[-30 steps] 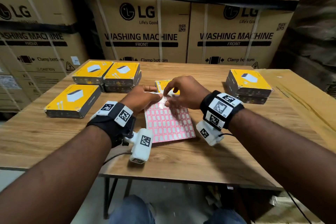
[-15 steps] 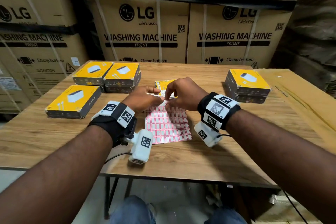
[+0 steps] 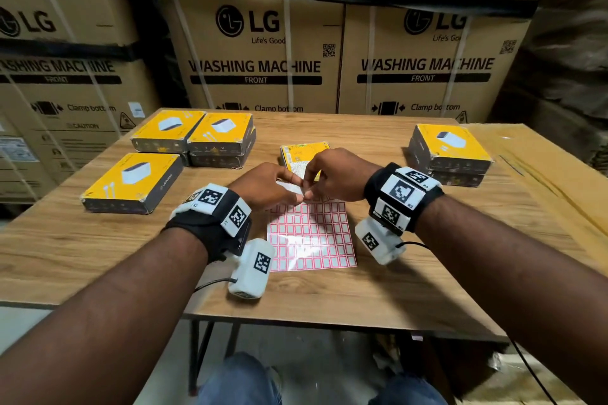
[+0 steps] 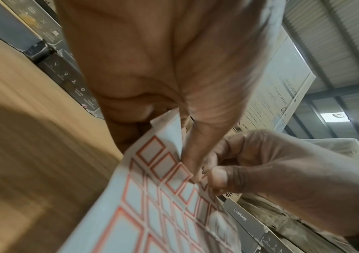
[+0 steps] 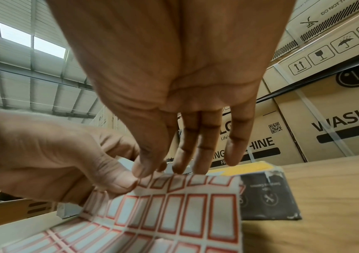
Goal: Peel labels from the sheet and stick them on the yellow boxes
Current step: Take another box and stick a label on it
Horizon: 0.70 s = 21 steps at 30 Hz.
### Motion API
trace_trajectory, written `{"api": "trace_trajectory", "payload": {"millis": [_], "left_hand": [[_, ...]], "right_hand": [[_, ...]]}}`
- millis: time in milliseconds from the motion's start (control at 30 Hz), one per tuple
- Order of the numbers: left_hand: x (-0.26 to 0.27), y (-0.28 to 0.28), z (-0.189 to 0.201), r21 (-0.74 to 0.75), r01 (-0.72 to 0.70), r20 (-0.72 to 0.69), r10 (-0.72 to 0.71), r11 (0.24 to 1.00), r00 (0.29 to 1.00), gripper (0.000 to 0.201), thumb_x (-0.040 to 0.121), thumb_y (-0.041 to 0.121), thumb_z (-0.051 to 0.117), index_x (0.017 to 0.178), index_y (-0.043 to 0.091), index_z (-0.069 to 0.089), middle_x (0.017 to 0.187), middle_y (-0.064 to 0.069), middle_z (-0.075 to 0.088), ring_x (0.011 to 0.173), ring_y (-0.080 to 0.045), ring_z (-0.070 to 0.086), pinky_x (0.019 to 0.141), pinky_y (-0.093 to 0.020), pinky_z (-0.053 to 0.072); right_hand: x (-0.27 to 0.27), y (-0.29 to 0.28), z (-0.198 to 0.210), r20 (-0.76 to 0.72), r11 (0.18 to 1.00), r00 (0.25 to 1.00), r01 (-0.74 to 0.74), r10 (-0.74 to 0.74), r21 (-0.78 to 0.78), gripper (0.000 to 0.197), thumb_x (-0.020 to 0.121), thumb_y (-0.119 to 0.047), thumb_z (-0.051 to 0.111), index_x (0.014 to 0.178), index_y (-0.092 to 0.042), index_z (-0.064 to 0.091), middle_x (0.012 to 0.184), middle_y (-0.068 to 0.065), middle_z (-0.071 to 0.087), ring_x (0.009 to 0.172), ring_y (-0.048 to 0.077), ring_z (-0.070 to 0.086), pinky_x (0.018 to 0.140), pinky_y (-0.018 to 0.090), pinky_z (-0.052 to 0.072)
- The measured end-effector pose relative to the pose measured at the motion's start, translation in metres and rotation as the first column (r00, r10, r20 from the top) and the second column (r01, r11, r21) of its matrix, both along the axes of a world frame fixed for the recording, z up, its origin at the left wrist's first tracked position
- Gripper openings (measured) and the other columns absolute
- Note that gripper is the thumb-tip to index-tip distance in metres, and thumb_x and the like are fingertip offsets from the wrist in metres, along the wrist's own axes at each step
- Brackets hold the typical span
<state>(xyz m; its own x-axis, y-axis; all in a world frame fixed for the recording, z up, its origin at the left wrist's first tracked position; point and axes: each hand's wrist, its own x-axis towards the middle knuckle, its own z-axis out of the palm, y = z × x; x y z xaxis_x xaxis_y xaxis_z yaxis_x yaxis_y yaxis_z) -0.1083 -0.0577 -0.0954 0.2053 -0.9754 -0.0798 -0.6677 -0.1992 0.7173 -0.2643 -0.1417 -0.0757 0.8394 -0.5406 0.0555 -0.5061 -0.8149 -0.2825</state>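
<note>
My left hand point(image 3: 269, 189) pinches the far edge of the label sheet point(image 3: 311, 235) and holds it lifted off the tabletop point(image 3: 98, 240), its near end lying flat. My right hand point(image 3: 332, 174) nips one red-bordered label point(image 4: 178, 178) at that raised edge between thumb and forefinger. I want to bend the backing away and peel slowly from a corner, so it won't tear. The nearest yellow box point(image 3: 297, 154) sits just beyond my hands.

Both forearms reach forward, banded at the wrists. Left hand point(image 3: 266, 187) and right hand point(image 3: 332, 174) meet at twelve o'clock, fingers point(image 5: 146, 164) pinched together.
</note>
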Motion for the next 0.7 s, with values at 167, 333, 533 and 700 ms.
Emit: {"api": "trace_trajectory", "payload": {"millis": [167,333,533,700], "left_hand": [[-0.001,-0.002,-0.001,0.024,-0.007,0.021,0.006,1.000,1.000,0.026,0.078,0.019,0.079,0.103,0.021,0.072,0.104,0.004,0.068,0.092,-0.011,0.063,0.079,-0.026,0.047],[-0.002,-0.003,0.000,0.095,-0.010,0.004,0.010,0.995,1.000,0.018,0.078,0.015,0.078,0.094,0.023,0.073,0.092,-0.004,0.074,0.076,-0.012,0.065,0.074,-0.026,0.053],[-0.001,-0.004,-0.006,0.156,0.004,-0.006,-0.003,0.988,1.000,0.003,0.086,0.021,0.072,0.089,0.020,0.072,0.088,0.001,0.071,0.084,-0.013,0.064,0.073,-0.023,0.049],[0.001,-0.012,-0.005,0.000,-0.163,0.161,0.161,0.987,0.974,0.018,0.085,0.031,0.073,0.075,0.016,0.074,0.079,-0.001,0.073,0.075,-0.015,0.064,0.073,-0.031,0.051]], "right_hand": [[0.001,-0.001,-0.001,-0.032,0.998,0.999,-0.007,0.009,0.065,0.008,0.089,-0.025,0.069,0.094,-0.020,0.073,0.083,-0.011,0.059,0.087,0.012,0.056,0.073,0.025,0.042],[0.001,-0.003,-0.004,-0.001,0.992,1.000,-0.003,0.003,0.127,0.009,0.089,-0.024,0.069,0.093,-0.017,0.072,0.081,-0.010,0.061,0.082,0.011,0.057,0.070,0.024,0.040],[-0.003,-0.011,0.005,0.063,0.984,0.997,0.035,-0.047,0.172,0.012,0.090,-0.028,0.068,0.093,-0.016,0.070,0.082,-0.010,0.064,0.079,0.008,0.059,0.063,0.024,0.045],[-0.007,-0.027,-0.002,0.075,0.977,0.986,0.137,-0.151,0.167,0.007,0.090,-0.028,0.069,0.086,-0.022,0.067,0.085,-0.011,0.063,0.080,0.007,0.057,0.058,0.021,0.036]]}}
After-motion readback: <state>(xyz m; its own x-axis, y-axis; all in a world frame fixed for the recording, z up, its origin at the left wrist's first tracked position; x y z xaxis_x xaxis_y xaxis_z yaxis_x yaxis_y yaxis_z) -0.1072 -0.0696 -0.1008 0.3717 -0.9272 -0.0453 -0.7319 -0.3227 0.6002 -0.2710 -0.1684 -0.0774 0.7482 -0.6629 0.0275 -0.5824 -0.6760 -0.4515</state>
